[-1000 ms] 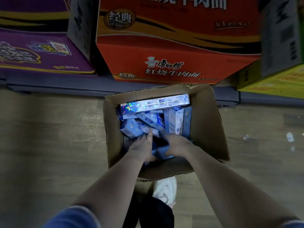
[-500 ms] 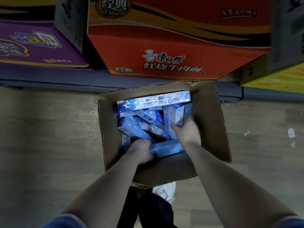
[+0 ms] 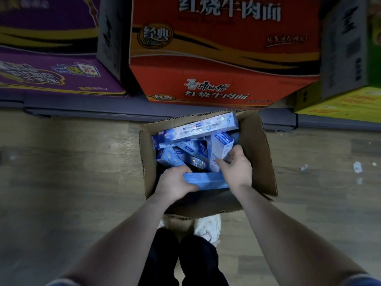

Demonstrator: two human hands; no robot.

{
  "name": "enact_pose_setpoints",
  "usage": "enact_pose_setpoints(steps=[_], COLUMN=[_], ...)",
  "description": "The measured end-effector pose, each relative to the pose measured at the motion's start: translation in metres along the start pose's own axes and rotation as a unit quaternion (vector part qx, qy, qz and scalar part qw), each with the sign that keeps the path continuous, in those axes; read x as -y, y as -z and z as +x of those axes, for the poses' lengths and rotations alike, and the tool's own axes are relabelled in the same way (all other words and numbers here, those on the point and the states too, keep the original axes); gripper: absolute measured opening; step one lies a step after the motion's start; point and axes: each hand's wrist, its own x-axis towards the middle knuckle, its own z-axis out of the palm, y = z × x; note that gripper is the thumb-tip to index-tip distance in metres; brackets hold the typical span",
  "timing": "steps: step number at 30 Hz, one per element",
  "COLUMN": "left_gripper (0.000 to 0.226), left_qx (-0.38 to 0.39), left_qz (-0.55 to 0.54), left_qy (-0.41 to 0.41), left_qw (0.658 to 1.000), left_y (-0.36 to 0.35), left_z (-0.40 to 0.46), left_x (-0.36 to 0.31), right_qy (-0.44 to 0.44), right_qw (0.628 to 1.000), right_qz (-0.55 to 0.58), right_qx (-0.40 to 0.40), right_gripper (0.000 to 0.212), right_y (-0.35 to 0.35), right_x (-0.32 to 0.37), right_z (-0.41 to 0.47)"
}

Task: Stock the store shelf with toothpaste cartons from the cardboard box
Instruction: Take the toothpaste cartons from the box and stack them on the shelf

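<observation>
Two hands work inside an open cardboard box [image 3: 259, 153] that sits on the wooden floor [image 3: 72, 172] in front of the person's feet. The left hand [image 3: 175, 184] curls its fingers round the near-left end of a blue toothpaste carton [image 3: 206, 180] that lies across the box, thumb on top. The right hand [image 3: 237, 168] pinches a pale upright carton [image 3: 219, 150], thumb on its front face and fingers wrapped behind its right edge, while the heel of that hand rests over the right end of the blue carton. Neither hand is spread wide; both are closed on cartons.

More toothpaste cartons [image 3: 181, 155] lie jumbled at angles deeper in the box, and a long shiny carton [image 3: 198, 129] lies across the far side, tilted, its right end near the box's far corner. Beyond the box runs the dark edge of the lowest store shelf [image 3: 103, 112], which carries a red noodle case [image 3: 224, 58], a purple case [image 3: 51, 69] to the left and a yellow-green case [image 3: 350, 102] to the right. Small white scraps [image 3: 357, 167] lie on the floor to the right.

Both forearms reach down and forward, converging over the near wall of the box. A white shoe [image 3: 208, 226] and dark trouser legs [image 3: 185, 263] show between them.
</observation>
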Motion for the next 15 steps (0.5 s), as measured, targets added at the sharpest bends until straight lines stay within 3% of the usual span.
enact_pose_setpoints(steps=[7, 15], left_gripper=[0.040, 0.030], left_qx=[-0.022, -0.016], left_qz=[0.010, -0.100], left_qy=[-0.033, -0.082], left_qw=[0.999, 0.991], left_y=[0.052, 0.123], left_z=[-0.061, -0.144], left_x=[-0.027, -0.060], right_qy=[-0.029, 0.046], right_qw=[0.983, 0.948], right_qz=[0.179, 0.302], right_qx=[0.016, 0.092], right_gripper=[0.033, 0.041], right_y=[0.045, 0.127], right_x=[0.033, 0.106], right_z=[-0.044, -0.091])
